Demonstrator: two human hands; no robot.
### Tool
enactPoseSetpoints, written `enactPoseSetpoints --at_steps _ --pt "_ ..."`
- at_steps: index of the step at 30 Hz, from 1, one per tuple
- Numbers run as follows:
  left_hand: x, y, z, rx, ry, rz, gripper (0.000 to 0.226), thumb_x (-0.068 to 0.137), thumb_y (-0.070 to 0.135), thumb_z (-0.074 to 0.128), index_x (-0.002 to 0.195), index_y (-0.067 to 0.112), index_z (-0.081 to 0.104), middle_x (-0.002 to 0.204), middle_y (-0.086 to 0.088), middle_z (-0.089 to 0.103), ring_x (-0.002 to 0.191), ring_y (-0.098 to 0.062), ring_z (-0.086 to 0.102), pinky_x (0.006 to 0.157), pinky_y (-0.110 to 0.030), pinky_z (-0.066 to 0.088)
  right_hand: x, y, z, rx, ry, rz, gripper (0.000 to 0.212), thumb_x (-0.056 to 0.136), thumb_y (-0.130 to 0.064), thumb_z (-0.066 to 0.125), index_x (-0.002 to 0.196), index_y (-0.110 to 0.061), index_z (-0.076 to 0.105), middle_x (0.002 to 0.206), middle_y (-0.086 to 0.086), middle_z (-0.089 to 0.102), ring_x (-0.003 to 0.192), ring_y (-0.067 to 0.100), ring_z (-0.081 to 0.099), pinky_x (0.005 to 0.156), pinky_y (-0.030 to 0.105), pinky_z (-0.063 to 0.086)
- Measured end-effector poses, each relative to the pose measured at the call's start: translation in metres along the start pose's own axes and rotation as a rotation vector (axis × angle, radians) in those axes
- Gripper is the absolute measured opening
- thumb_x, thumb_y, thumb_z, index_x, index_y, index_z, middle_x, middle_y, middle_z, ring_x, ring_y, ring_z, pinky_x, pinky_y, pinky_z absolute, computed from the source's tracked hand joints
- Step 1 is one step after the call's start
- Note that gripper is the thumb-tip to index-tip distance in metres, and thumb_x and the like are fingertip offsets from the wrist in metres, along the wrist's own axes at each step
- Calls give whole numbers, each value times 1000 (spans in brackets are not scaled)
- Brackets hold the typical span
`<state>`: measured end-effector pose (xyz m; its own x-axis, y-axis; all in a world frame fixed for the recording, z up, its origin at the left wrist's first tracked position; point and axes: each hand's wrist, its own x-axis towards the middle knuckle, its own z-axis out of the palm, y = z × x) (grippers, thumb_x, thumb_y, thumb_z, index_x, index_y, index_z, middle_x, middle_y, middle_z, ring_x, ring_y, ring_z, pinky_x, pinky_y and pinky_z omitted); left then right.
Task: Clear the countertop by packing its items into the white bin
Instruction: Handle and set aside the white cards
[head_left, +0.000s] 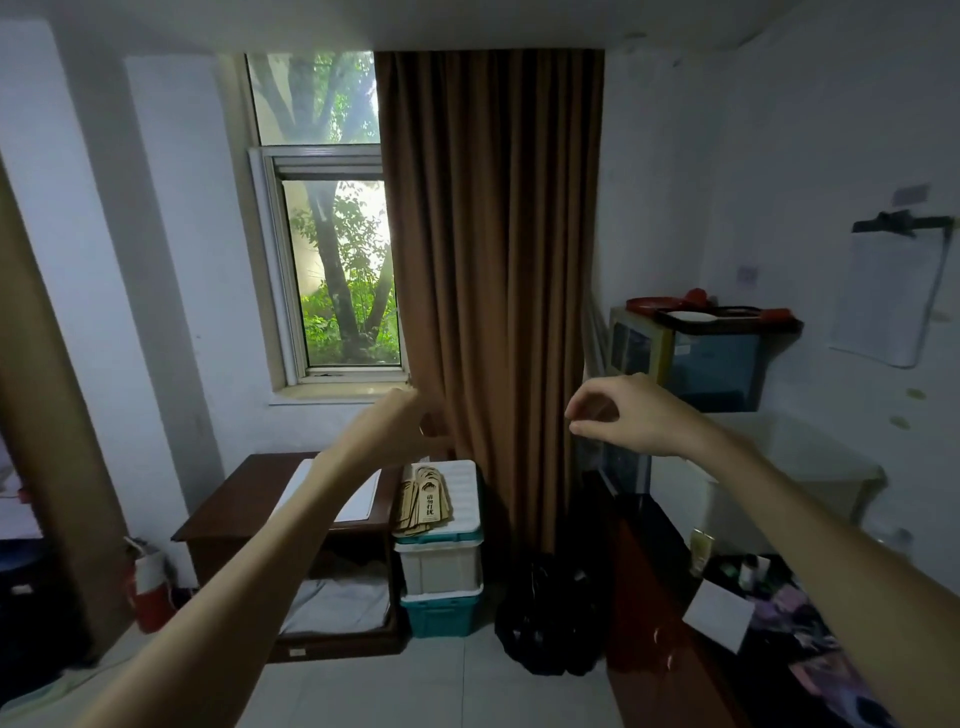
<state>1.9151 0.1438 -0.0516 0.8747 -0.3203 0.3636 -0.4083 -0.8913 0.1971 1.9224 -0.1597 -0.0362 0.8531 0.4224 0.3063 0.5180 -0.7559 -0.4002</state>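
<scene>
Dim room, bright window backlight, edges bowed, soft.

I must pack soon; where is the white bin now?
In the head view, the white bin stands at right on the countertop, below the right hand.

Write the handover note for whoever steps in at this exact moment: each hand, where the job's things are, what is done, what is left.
Left hand: raised at the brown curtain, fingers at its edge; whether it grips the cloth cannot be told.
Right hand: raised in the air, fingers loosely curled, holding nothing.
White bin: on the right, under the right forearm; contents not visible.
Countertop: small bottles and a white card sit near its right end.
Done: no packing visible.
Left: move the countertop items into the bin.
</scene>
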Motion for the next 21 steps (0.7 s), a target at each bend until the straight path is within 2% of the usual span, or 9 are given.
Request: enactPoseSetpoints --at_steps 5,11,14,17,21 --pt "70 -32 30 9 -18 -39 17 84 30 71 85 13 72 78 -2 74 67 -13 67 68 -35 55 72 43 12 37 -25 -2 17 86 -34 71 102 -30 68 98 -15 68 94 0 64 91 32 55" --pt "153 -92 65 10 -43 -42 12 82 32 72 83 20 73 78 3 74 68 -9 66 69 -34 57 159 86 35 49 -11 5 16 86 -31 72 101 -27 69 97 -14 69 93 0 64 86 25 55" --pt "196 -121 75 3 -54 -21 8 82 32 70 78 25 69 75 6 73 60 -3 61 69 -36 57 203 103 42 40 12 13 16 87 -28 72 102 -24 70 97 -13 69 93 1 65 82 20 53" --pt "249 -156 87 11 -52 -4 15 83 31 69 70 31 60 72 7 71 60 -5 62 71 -38 57 257 126 51 45 26 36 16 86 -30 72 102 -26 70 98 -14 69 93 0 65 86 25 55" --pt "314 -189 101 18 -83 21 11 80 40 69 81 29 68 74 9 66 75 -16 67 72 -42 57 316 153 57 49 56 79 15 87 -34 71 101 -32 68 98 -16 69 93 -2 65 87 31 57"
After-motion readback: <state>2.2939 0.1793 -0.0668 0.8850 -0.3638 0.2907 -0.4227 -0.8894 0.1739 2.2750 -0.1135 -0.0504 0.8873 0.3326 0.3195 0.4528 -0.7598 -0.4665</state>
